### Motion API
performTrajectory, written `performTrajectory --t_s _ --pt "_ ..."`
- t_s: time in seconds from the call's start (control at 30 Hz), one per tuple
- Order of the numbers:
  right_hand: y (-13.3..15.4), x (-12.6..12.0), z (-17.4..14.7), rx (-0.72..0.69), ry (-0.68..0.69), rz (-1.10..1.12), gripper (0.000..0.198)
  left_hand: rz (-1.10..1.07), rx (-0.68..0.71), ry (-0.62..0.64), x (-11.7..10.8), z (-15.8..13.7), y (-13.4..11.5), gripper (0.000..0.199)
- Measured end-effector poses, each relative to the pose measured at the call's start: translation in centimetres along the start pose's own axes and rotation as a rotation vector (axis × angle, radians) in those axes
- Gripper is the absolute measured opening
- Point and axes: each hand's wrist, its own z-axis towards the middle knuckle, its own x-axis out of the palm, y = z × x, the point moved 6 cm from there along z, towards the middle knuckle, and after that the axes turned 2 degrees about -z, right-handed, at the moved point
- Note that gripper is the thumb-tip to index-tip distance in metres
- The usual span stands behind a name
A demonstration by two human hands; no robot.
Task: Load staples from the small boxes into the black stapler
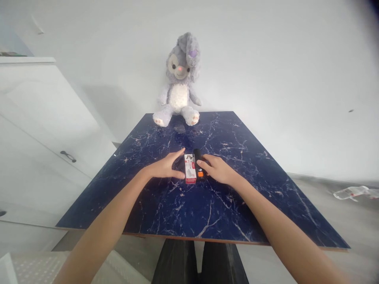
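Note:
A small white and red box, printed like a staple box, lies in the middle of the dark blue table. Right beside it, on its right side, is a black stapler with an orange patch at its near end. My left hand is open, thumb and fingers spread, at the left edge of the box; whether the fingertips touch it I cannot tell. My right hand grips the stapler from the right, its thumb on top and the other fingers partly hidden along the far side.
The blue marble-patterned table stands against a white wall. At its far edge sits a grey plush rabbit. A white cabinet with dark handles rises on the left. Clear plastic packaging lies on the floor at right.

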Motion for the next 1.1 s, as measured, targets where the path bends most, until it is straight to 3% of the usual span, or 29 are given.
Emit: performTrajectory --t_s 0.07,0.13,0.33,0.5,0.67,0.97,1.1 --pt "0.1 -0.1 0.0 0.002 -0.005 -0.01 0.042 0.039 -0.017 0.038 0.4 -0.2 0.0 0.128" --pt "0.1 -0.1 0.0 0.002 -0.009 -0.019 0.041 0.088 -0.006 0.001 0.9 -0.1 -0.4 0.135" --pt "-0.5 -0.1 0.1 0.05 -0.074 -0.087 0.038 0.184 0.045 -0.126 1.9 0.8 -1.5 0.129" --pt "-2.0 -0.5 0.3 0.169 -0.167 -0.118 0.034 0.229 0.025 -0.137 2.2 3.2 -0.8 0.125" --pt "-5.2 -2.4 0.6 0.331 -0.284 -0.129 0.036 0.251 0.031 -0.111 2.7 9.1 -1.0 0.129" --pt "-15.1 -9.2 -1.4 0.605 -0.593 -0.082 0.054 0.265 0.121 -0.094 6.6 23.8 -6.2 0.132" --pt "-17.6 -10.2 -2.1 0.631 -0.685 -0.062 0.061 0.246 0.169 -0.097 7.7 26.8 -7.2 0.127"
